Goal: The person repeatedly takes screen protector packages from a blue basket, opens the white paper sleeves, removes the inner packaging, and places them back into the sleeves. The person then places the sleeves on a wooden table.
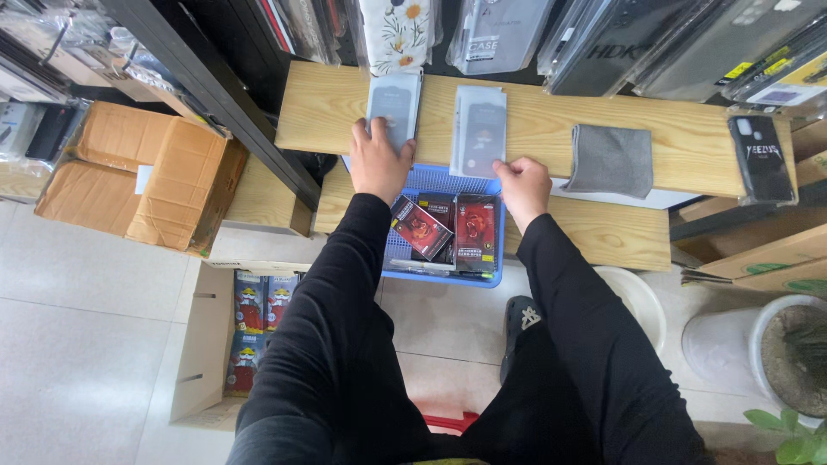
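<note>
Table [672, 146]: pale wooden board running across the view, with hanging packaged phone cases above it.
Cardboard box [138, 176]: brown, flaps folded shut, left of the table beyond a dark post.
Arms: both in black sleeves, reaching forward from below, the blue basket between them.
Blue basket [439, 182]: plastic mesh, just under the table's near edge, holding red and black packs [448, 228] standing tilted.
Grey cloth [610, 160]: folded, lying flat right of the right hand.
Left hand [377, 161]: palm down, fingers spread flat on the left grey pack [394, 103], pressing rather than gripping.
Right grey pack [479, 129]: flat stack on the table, just beside the left one.
Right hand [522, 185]: fingers curled, fingertips touching the right pack's lower corner; whether it grips, I cannot tell.
Black phone case [760, 159]: packaged, at the table's far right end.
</note>
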